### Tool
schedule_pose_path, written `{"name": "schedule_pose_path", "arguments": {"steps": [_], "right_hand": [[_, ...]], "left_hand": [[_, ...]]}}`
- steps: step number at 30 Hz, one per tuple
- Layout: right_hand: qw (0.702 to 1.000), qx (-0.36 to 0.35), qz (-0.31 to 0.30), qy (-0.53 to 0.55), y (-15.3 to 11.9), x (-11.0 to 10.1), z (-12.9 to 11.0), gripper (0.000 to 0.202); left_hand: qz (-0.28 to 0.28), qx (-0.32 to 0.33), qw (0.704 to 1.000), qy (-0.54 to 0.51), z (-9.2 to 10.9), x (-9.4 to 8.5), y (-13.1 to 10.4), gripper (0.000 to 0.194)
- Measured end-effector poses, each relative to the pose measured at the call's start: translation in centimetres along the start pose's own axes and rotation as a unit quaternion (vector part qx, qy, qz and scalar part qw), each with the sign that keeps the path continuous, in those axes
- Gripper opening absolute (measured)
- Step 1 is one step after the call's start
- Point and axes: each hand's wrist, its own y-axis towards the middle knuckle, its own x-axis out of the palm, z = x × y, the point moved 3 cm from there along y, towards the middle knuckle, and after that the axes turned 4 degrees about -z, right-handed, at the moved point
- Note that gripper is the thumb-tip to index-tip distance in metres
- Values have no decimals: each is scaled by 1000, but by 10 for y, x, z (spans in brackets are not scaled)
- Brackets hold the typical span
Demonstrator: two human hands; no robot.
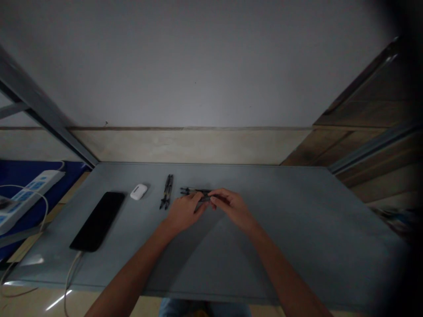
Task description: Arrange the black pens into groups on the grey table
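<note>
Both hands are together near the middle of the grey table (271,211). My left hand (185,210) and my right hand (232,206) pinch a dark pen (205,198) between them, held roughly level; the fingers cover much of it. Just behind the hands lie more dark pens (188,190), pointing left to right and partly hidden by my fingers. To the left of my left hand, a pair of dark pens (167,192) lies side by side, pointing away from me.
A white earbud case (139,191) and a black phone (98,221) with a cable (70,273) plugged in lie on the left of the table. Past the left edge is a white power strip (29,196). Metal posts (71,132) and a wall (198,145) bound the back.
</note>
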Motion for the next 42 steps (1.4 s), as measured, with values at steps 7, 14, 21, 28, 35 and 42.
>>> {"name": "schedule_pose_path", "arguments": {"steps": [7, 14, 21, 28, 35, 42], "right_hand": [[990, 11, 9, -144, -3, 1, -1, 34], [980, -11, 2, -201, -5, 6, -6, 33], [968, -6, 6, -251, -4, 6, -5, 42], [970, -32, 3, -240, -5, 6, -10, 30], [964, -26, 3, -266, -4, 8, -10, 44], [959, -36, 32, -281, -3, 5, -3, 35]], "left_hand": [[-19, 16, 1000, 11, 1, -1, 0, 32], [-45, 17, 998, 45, 1, 3, 1, 36], [-38, 52, 998, 25, 2, 2, 0, 38], [-45, 15, 998, 39, 3, 4, 0, 38], [-52, 40, 998, 23, 3, 7, 1, 37], [-54, 35, 998, 3, 4, 6, 0, 40]]}}
